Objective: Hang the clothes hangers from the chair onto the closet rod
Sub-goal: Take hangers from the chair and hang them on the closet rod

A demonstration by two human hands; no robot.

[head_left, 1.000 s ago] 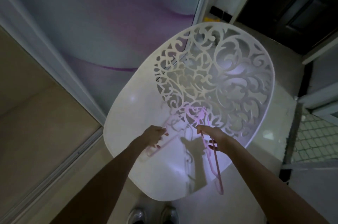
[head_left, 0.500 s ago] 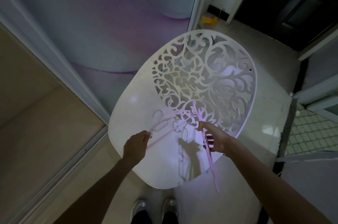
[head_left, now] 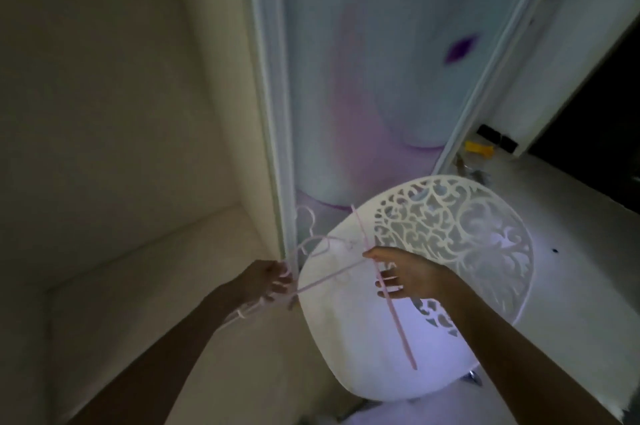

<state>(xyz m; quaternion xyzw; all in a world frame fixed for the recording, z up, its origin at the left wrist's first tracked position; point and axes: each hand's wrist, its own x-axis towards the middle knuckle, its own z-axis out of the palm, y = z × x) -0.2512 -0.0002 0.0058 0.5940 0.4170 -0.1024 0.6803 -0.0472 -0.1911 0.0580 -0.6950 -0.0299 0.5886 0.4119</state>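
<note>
A white chair with a cut-out scroll back stands at lower right. Above its seat I hold thin pink clothes hangers, lifted clear of it. My left hand grips one end of the bundle, fingers curled round the wires. My right hand holds a long pink hanger bar that runs diagonally down to the right, thumb above it and fingers under. The hangers' hooks point up towards the closet's frame. No closet rod is in view.
The open closet interior with beige walls and a floor ledge fills the left. A sliding door with a purple pattern stands behind the chair. Small yellow and black items lie on the pale floor at right, beside a dark doorway.
Both hands have lifted the hangers off the chair seat and carried them left towards the closet opening. My view has swung up and left, so the closet now fills the left.
</note>
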